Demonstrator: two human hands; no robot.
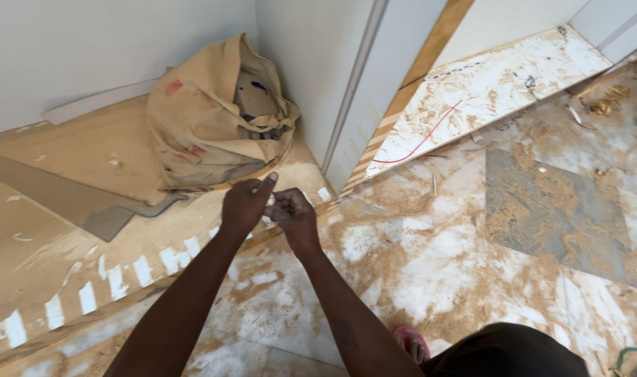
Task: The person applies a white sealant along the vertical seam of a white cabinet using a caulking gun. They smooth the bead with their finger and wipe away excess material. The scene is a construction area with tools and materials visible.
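Note:
My left hand (246,204) and my right hand (294,215) meet in front of me, fingers curled together around a small pale object (269,201) pinched between them. What that object is I cannot tell. The left index finger points up. Both hands hover above a dusty floor, just below a crumpled tan paper sack (217,115) that sits in the corner against the white wall.
A sawdust-covered board (486,87) with a red line lies at the upper right beside a white panel edge (357,84). A brown sheet (67,195) with white strips covers the floor at left. A grey tile patch (552,213) shows at right. My pink sandal (410,342) is below.

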